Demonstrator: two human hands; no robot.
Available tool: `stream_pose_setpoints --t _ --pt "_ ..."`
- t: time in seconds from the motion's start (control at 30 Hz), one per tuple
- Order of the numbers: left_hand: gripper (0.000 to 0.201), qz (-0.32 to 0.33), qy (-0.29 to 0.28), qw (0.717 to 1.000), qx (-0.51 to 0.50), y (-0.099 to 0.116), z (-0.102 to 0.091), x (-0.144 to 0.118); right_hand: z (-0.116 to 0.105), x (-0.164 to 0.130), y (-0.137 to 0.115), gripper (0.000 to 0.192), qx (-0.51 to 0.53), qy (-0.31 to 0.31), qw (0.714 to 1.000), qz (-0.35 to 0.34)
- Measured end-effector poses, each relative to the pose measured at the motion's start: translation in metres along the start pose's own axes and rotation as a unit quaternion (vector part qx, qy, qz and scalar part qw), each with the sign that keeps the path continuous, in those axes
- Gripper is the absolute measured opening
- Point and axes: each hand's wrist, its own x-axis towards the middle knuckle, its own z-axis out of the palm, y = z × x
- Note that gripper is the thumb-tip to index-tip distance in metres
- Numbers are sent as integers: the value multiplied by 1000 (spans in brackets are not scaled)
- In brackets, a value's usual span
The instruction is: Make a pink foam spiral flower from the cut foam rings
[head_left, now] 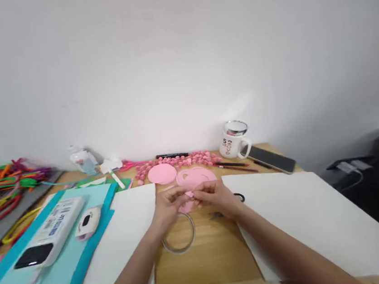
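Observation:
My left hand (170, 206) and my right hand (216, 198) meet over the middle of the table, fingertips pinched on a small pink paper piece (190, 194). Its exact shape is mostly hidden by the fingers. Just beneath them lies more pink paper (186, 207). Behind the hands are a pink paper circle (162, 174) and a pink paper piece with cut-out openings (196, 176). A roll of tape (180, 251) lies flat below my left hand. Partly covered by my right hand are scissors (239, 197), one dark handle loop showing.
White sheets (129, 212) (297, 216) flank the wooden table (207, 267). Pink pom-poms (178, 162), a black marker (172, 155), pencils (232, 164), a mug (232, 141) and a phone (271, 157) stand or lie behind. At left are a power bank (57, 225) and colourful pipe cleaners (9, 180).

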Motion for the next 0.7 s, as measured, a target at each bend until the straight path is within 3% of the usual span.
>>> stream_pose_setpoints --t 0.47,0.63,0.7 --pt "19 -26 11 998 -49 -8 0 0 2 -2 -3 26 11 5 1000 24" --pt "24 -33 74 988 -129 -8 -2 2 4 -1 -7 26 6 34 999 7" --pt "27 -36 85 978 -189 -7 -5 4 5 -4 -10 24 8 -8 1000 -15"
